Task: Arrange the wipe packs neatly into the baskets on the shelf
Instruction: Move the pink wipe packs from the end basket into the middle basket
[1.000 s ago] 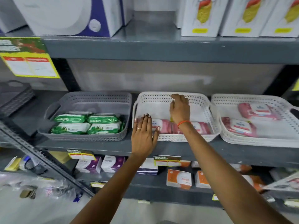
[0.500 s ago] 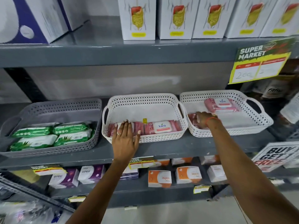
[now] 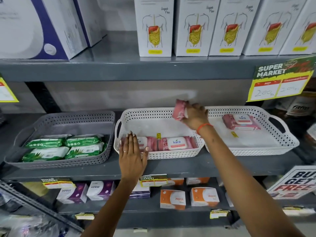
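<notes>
My right hand (image 3: pixel 195 116) grips a pink wipe pack (image 3: pixel 179 110), held tilted in the air above the back right corner of the middle white basket (image 3: pixel 153 113). Pink packs (image 3: pixel 174 143) lie in a row along that basket's front wall. My left hand (image 3: pixel 131 154) rests flat, fingers spread, on the front left rim of the middle basket, partly covering one pack. The right white basket (image 3: pixel 277 134) holds one pink pack (image 3: pixel 241 121) toward its back. The grey basket (image 3: pixel 68 118) on the left holds several green packs (image 3: pixel 65 147).
White boxes (image 3: pixel 154 26) line the shelf above. A price sign (image 3: pixel 280 79) hangs at upper right. Purple and orange boxes (image 3: pixel 172 199) stand on the shelf below. Bottles (image 3: pixel 299 106) stand at the far right.
My right hand took a pink pack from the front of the right basket, lifted it, and carried it left over the middle basket. My left hand stayed on the middle basket's front rim.
</notes>
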A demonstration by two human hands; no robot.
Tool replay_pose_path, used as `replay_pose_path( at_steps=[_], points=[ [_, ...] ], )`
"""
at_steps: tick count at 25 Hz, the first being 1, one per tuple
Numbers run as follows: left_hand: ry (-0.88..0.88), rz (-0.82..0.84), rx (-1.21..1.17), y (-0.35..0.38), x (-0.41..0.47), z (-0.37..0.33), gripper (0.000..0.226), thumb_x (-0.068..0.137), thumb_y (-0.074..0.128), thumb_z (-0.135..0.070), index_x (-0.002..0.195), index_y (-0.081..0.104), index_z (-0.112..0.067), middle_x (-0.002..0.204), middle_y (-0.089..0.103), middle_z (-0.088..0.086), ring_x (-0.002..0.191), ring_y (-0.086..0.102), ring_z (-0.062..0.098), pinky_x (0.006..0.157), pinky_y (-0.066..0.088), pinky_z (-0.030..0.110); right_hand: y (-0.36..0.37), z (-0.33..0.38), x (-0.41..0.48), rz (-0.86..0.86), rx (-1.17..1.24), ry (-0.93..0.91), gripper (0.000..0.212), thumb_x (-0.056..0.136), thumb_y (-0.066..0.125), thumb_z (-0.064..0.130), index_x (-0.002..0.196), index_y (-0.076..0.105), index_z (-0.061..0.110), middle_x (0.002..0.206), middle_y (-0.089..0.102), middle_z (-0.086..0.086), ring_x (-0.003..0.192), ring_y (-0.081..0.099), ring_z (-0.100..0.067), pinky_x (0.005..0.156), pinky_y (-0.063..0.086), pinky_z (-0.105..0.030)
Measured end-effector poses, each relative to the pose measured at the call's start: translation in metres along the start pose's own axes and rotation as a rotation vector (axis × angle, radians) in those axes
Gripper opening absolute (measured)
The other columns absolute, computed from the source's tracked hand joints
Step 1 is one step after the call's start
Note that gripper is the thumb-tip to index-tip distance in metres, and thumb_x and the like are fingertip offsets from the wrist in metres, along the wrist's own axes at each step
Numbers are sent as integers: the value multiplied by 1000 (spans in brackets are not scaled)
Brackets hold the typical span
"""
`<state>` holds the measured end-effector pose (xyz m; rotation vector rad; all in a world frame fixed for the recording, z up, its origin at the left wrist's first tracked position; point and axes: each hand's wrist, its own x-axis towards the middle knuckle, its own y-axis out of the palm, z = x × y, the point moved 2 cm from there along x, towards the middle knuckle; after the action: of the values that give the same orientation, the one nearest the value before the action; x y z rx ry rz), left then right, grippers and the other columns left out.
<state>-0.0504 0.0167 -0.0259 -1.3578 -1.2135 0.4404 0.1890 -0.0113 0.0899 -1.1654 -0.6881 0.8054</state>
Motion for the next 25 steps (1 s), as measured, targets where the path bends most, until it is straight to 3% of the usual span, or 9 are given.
replay_pose_path(
  at_steps=[2,5,8,12,15,19,22,25],
  points=[
    [-10,-9,-12,0,-3,9,76,95,10,-54,145,23,1,152,27,21,142,22,33,118,5,39,16,44,-3,87,38,-162,82,85,65,41,150,21,18,145,36,-21,136,30,-43,116,20,-59],
    [8,-4,-12,1,-5,13,80,94,13,-58,147,10,1,155,13,22,145,9,32,119,6,41,55,101,-7,235,28,-344,80,86,60,45,152,17,26,148,34,-18,139,26,-39,118,14,-60],
    [1,9,-6,1,-6,13,86,91,13,-63,147,5,3,155,6,23,145,3,34,118,8,45,97,127,-10,496,-31,-454,69,96,43,42,153,6,31,161,13,-10,149,12,-29,122,9,-54],
    [-16,14,34,1,-6,12,88,90,16,-64,146,8,4,155,10,25,144,4,36,118,3,46,97,121,-1,685,127,-342,57,103,24,34,153,4,16,158,10,3,149,2,-19,124,-2,-44],
    [7,21,40,0,-3,-1,86,90,19,-63,146,12,2,155,13,22,144,5,32,118,0,44,85,115,8,432,296,-344,58,100,20,46,152,19,22,161,21,-4,149,17,-23,122,8,-52],
    [110,62,27,2,7,-41,82,91,13,-59,147,13,0,156,13,19,145,5,30,117,2,44,72,80,16,123,440,-284,41,100,39,32,133,53,12,140,56,-13,128,52,-31,109,40,-42],
    [199,94,-35,9,19,-82,79,92,18,-56,147,12,0,156,11,18,145,8,30,117,2,45,53,28,22,-218,480,-203,30,95,49,18,115,65,5,122,67,-15,114,59,-32,101,45,-37],
    [317,149,-29,22,24,-118,78,94,26,-54,147,6,-2,158,5,16,146,4,29,117,-1,45,38,-41,28,-499,385,-30,26,88,52,12,107,67,2,111,66,-22,106,58,-37,91,46,-39]
  ],
)
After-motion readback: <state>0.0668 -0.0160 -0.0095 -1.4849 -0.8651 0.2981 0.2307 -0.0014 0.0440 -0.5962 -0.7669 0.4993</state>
